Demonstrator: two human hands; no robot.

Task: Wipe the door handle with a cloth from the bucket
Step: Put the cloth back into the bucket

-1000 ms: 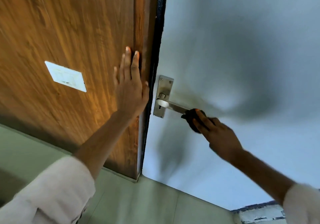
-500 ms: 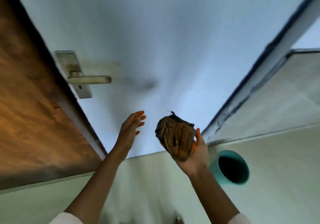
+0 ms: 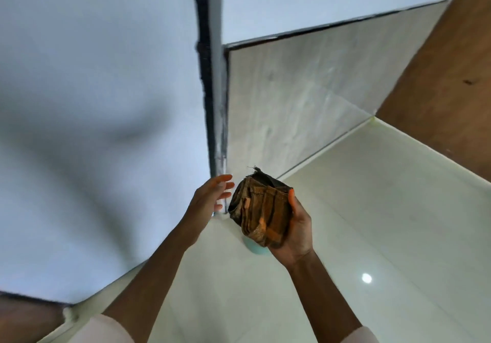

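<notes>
My right hand (image 3: 295,231) grips a folded brown and orange checked cloth (image 3: 261,211), held up at the middle of the view. Just left of it my left hand (image 3: 211,196) hangs with fingers apart and nothing in it, close to the cloth but not touching. Only a sliver of the teal bucket (image 3: 253,248) shows on the floor, mostly hidden behind the cloth and my right hand. The door handle is out of view.
The pale blue door (image 3: 93,103) fills the left side, its dark edge (image 3: 210,90) running down the middle. Grey tiled wall (image 3: 292,98) stands behind, a brown wooden panel (image 3: 446,77) at the right. Glossy pale floor (image 3: 372,223) spreads below.
The view has swung right, away from the handle, which has left the frame. My right hand came off the handle with the cloth. The bucket went behind my right hand.
</notes>
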